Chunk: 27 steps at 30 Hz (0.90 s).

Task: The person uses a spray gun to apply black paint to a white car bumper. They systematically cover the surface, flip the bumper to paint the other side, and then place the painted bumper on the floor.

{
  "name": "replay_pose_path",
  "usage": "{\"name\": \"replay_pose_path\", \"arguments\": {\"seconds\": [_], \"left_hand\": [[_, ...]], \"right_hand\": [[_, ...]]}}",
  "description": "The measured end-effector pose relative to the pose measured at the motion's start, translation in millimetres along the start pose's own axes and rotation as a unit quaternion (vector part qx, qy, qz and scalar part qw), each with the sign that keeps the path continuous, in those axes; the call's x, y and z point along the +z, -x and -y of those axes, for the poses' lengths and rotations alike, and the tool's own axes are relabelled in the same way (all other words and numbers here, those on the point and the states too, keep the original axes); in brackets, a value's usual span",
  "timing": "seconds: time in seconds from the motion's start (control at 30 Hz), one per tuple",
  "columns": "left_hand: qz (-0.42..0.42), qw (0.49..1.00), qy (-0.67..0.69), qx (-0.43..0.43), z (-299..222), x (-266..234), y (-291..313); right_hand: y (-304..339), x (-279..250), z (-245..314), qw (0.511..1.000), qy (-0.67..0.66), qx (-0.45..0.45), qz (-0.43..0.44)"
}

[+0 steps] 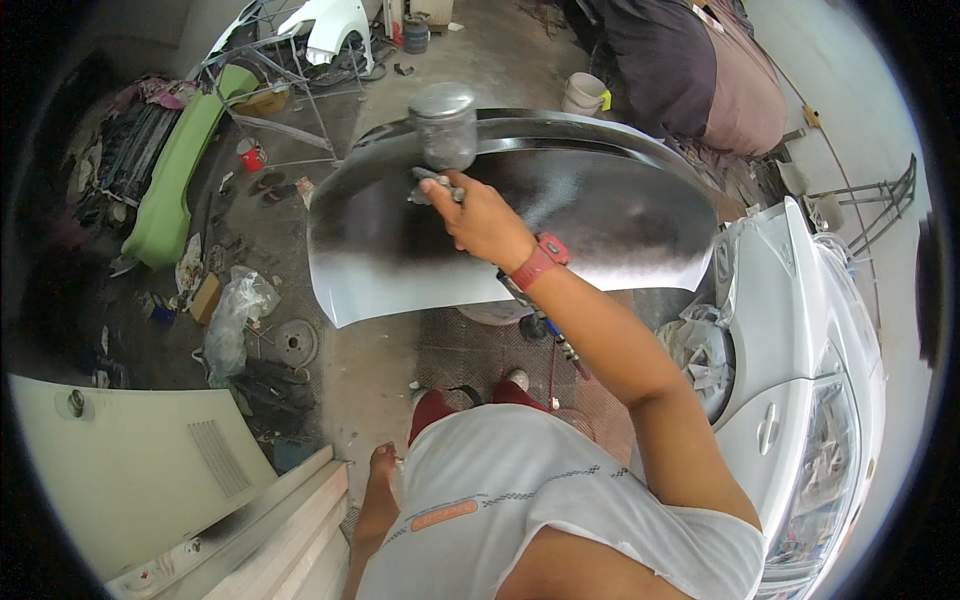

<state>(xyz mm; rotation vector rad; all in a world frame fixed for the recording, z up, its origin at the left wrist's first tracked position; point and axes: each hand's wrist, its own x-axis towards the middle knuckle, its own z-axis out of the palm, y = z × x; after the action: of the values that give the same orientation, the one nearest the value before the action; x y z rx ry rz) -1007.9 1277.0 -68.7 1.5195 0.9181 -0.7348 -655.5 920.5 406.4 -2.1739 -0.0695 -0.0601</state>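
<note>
My right hand (480, 217) is shut on a spray gun (442, 140) with a clear cup on top, held over a large car body panel (590, 215). The panel is dark grey in its middle and paler along its near and left edges. A red watch sits on my right wrist. My left hand (381, 465) hangs low by my side, near my white shirt, and I cannot tell whether it holds anything. A thin hose runs down below my right forearm.
A white car front with a headlight (830, 470) stands at the right. A green bumper (175, 180) leans at the left among scattered scrap. A white bucket (584, 93) stands behind the panel. A pale panel (130, 470) lies at the lower left.
</note>
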Motion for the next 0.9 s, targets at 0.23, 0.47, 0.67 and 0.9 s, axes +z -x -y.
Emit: {"name": "replay_pose_path", "arguments": {"seconds": [0.23, 0.47, 0.67, 0.9], "left_hand": [[0.039, 0.997, 0.058, -0.028, -11.5, -10.1, 11.6], [0.014, 0.999, -0.025, -0.023, -20.3, -5.8, 3.2], [0.003, 0.999, -0.020, -0.044, -7.0, 0.2, -2.1], [0.079, 0.995, -0.029, -0.056, -8.9, 9.4, -6.1]], "right_hand": [[-55.5, 32.8, 47.1, 0.971, -0.177, 0.045, 0.157], [-104.1, -28.2, 42.7, 0.982, -0.076, 0.139, 0.106], [-71.7, -136.8, 0.9, 0.985, 0.033, 0.169, 0.022], [-20.8, -266.6, -51.8, 0.976, 0.058, 0.198, -0.068]]}}
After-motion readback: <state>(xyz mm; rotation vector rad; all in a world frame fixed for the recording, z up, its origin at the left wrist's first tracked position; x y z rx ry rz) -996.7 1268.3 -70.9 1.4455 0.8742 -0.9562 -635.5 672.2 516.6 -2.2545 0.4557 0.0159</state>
